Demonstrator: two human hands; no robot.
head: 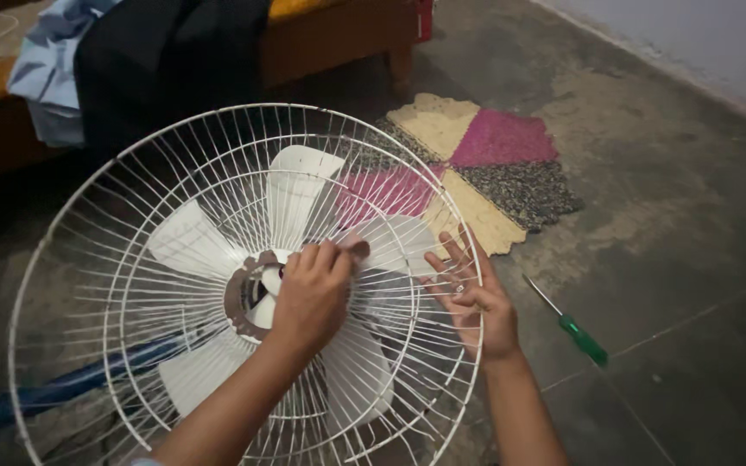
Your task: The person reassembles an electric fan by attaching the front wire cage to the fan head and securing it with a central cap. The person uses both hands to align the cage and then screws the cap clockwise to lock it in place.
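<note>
A white wire fan guard (131, 198) stands tilted in front of me, with pale fan blades (187, 246) behind its wires. My left hand (311, 293) rests on the wires near the round centre opening (248, 293), fingers closed on a small brownish cloth (357, 249). My right hand (477, 302) grips the guard's right rim, fingers hooked through the wires.
A green-handled screwdriver (573, 326) lies on the grey concrete floor to the right. A patchwork mat (494, 164) in pink, beige and grey lies behind the fan. A blue fan pole (53, 393) runs off left. A wooden bed (330, 34) with clothes (131, 52) stands at the back.
</note>
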